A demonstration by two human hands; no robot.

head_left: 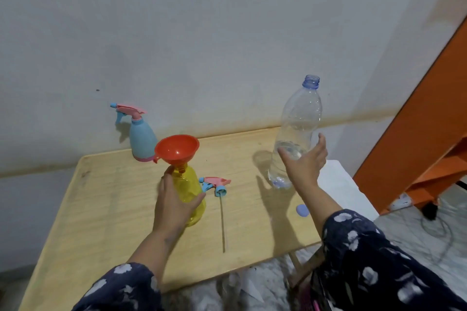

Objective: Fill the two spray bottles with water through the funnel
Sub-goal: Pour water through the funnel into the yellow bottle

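A yellow spray bottle (190, 193) stands on the wooden table (106, 209) with a red funnel (177, 150) seated in its neck. My left hand (171, 206) wraps around its body. Its pink and blue spray head (214, 184), with a long dip tube, lies on the table just right of it. A blue spray bottle (141, 140) with its head on stands at the back near the wall. My right hand (304, 161) is spread against a clear, uncapped water bottle (295, 131) that stands upright with a little water at the bottom; fingers are apart, not closed round it.
A blue bottle cap (302, 210) lies near the table's right front edge. White paper or cloth (341, 184) sits off the right edge. An orange frame (414, 118) rises at the right, with cables on the floor beneath it.
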